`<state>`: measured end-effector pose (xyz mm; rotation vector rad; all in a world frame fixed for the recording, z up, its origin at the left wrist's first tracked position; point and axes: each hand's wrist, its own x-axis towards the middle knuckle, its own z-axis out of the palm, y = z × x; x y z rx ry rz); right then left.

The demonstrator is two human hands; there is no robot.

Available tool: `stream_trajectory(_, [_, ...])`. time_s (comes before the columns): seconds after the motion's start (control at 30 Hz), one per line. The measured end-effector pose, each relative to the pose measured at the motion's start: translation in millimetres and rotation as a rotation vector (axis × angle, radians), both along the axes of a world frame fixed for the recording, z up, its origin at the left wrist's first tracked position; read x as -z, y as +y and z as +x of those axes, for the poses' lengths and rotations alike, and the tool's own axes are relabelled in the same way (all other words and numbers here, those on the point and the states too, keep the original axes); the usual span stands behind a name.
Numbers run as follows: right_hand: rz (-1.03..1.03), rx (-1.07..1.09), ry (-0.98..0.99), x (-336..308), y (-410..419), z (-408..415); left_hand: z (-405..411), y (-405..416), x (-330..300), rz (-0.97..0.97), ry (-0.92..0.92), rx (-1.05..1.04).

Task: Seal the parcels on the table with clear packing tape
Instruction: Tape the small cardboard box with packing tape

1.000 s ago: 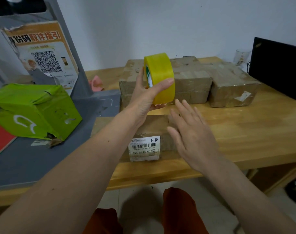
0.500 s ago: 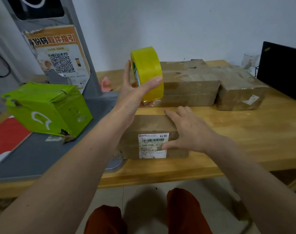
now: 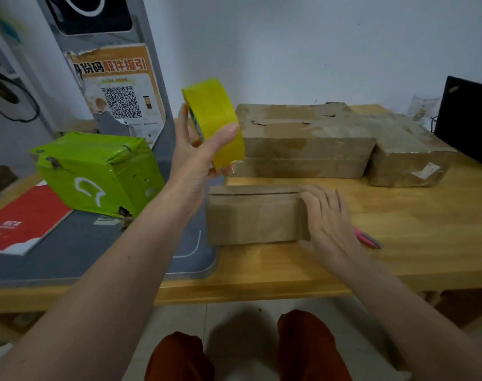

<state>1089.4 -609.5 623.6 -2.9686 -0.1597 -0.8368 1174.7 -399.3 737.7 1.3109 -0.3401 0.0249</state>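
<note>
My left hand (image 3: 196, 158) holds a yellowish roll of packing tape (image 3: 216, 119) up in the air, thumb on its outer face and fingers behind it. Below it a small brown cardboard parcel (image 3: 251, 215) lies on the wooden table (image 3: 413, 232), its plain side facing me. My right hand (image 3: 327, 215) grips the parcel's right end, fingers over the top and thumb at the front. Behind it lie a large brown parcel (image 3: 303, 141) and a plastic-wrapped parcel (image 3: 407, 158) to its right.
A green parcel (image 3: 97, 171) and a red booklet (image 3: 22, 218) sit on a grey platform (image 3: 83, 251) at left, below a grey post with a QR poster (image 3: 119, 89). A pink pen (image 3: 367, 239) lies right of my right hand. A black screen (image 3: 468, 119) stands far right.
The small parcel has been turned, so its white label no longer faces me. My right hand went from its top to its right end. The tape roll stayed raised in my left hand.
</note>
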Motion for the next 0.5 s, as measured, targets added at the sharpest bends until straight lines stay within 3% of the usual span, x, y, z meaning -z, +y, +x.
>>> stream_trajectory(0.13, [0.008, -0.099, 0.057, 15, -15, -21, -1, -3, 18, 0.017, 0.02, 0.026])
stream_trajectory(0.3, [0.201, -0.239, 0.004, 11, -27, -30, -10, -9, 32, 0.0, 0.119, 0.066])
stream_trajectory(0.5, [1.096, -0.225, 0.075, -49, 2, -23, -27, 0, 28, 0.097, 0.172, 0.407])
